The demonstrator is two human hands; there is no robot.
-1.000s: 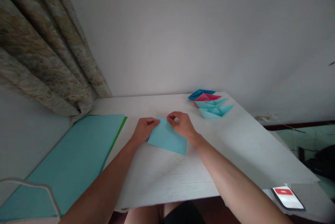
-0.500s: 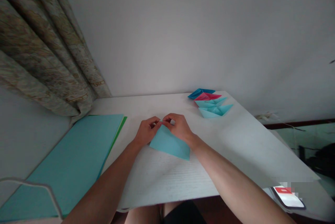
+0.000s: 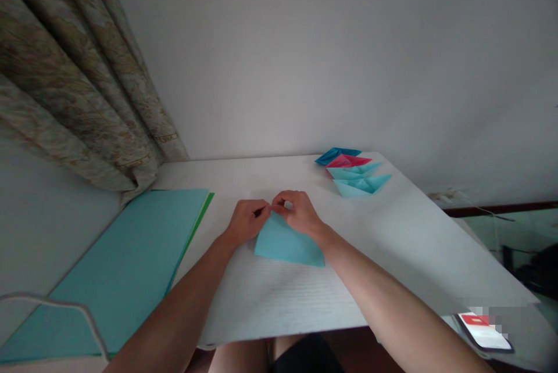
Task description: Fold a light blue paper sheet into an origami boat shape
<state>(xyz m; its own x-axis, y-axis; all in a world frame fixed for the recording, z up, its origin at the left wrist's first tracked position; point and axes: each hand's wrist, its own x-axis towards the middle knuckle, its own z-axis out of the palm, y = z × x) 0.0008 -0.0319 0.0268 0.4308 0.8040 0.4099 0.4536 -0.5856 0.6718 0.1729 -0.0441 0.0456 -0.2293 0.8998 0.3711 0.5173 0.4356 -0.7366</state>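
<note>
A folded piece of light blue paper (image 3: pixel 288 243) is held over the middle of the white table, its wide edge toward me. My left hand (image 3: pixel 248 219) pinches its far corner from the left. Close against it, my right hand (image 3: pixel 297 210) pinches the same corner from the right, thumb and index finger together. The fingers hide the corner itself. At the back right stand several folded paper boats: a dark blue boat (image 3: pixel 336 155), a pink boat (image 3: pixel 349 161) and two light blue boats, the nearer light blue boat (image 3: pixel 361 186) in front.
A stack of large coloured paper sheets (image 3: pixel 126 257) lies on the left of the white table (image 3: pixel 279 303), under a pale cable (image 3: pixel 56 302). A phone (image 3: pixel 483 331) rests at the lower right. A patterned curtain (image 3: pixel 87 82) hangs at the left by the wall.
The paper's lower edge has turned slightly and shifted a little right. My left fingers have drawn in closer to the right ones at the corner. The view has shifted slightly.
</note>
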